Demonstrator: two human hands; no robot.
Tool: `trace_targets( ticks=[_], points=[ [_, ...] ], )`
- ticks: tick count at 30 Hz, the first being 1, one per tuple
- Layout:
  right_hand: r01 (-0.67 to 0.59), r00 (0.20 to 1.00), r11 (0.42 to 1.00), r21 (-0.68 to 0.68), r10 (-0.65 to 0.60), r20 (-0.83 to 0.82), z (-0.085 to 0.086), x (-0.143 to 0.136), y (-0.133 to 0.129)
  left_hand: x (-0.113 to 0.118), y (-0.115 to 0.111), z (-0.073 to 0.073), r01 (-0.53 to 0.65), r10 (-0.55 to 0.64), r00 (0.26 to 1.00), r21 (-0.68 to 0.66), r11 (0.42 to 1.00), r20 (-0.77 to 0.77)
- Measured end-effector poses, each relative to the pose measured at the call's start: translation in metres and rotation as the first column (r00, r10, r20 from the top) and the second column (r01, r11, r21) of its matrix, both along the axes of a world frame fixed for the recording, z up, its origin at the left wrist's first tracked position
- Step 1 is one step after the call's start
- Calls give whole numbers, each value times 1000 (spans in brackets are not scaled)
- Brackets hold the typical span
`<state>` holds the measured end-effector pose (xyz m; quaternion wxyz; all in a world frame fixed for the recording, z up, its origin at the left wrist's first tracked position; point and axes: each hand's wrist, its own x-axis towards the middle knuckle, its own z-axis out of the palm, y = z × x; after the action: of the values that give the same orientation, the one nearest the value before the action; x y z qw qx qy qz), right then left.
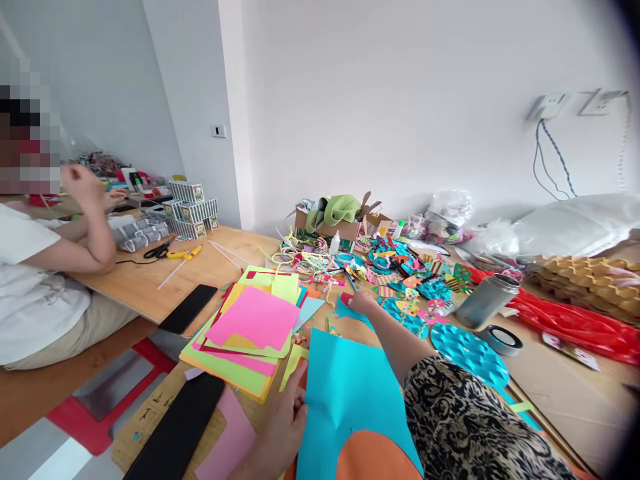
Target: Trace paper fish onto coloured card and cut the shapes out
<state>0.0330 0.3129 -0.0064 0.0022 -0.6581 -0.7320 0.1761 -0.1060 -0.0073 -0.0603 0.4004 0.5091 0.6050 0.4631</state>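
Observation:
My left hand [285,420] rests at the left edge of a large blue paper sheet [345,380], its fingers curled in at that edge. Part of an orange round piece [377,460] lies on the lower part of the sheet. Reaching past the sheet, my right hand [354,301] is over a smaller blue paper piece [353,313] beside the craft pile; its fingers are small and hard to make out. Left of the large sheet lies a stack of coloured paper with a pink sheet [255,317] on top.
A metal bottle [487,301], a tape roll [503,339] and embossed blue discs [470,353] lie on the right. Fish cutouts [407,308] fill the middle. At left are two black phones, a yellow glue gun [185,253], scissors [157,251] and a seated person [45,287].

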Motion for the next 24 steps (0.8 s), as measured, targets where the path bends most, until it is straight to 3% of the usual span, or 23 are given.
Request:
trace_targets(
  ticks=[8,15,24],
  points=[
    [159,963,974,162,-117,-242,7,3,-14,-2,1,2,6,-6,1000,12,1000,-31],
    [189,870,944,272,-33,-492,21,16,-31,-3,3,7,26,-28,998,32,999,52],
    [275,661,940,204,-31,-749,18,23,-45,-4,4,24,40,-40,999,10,999,24]
  ],
)
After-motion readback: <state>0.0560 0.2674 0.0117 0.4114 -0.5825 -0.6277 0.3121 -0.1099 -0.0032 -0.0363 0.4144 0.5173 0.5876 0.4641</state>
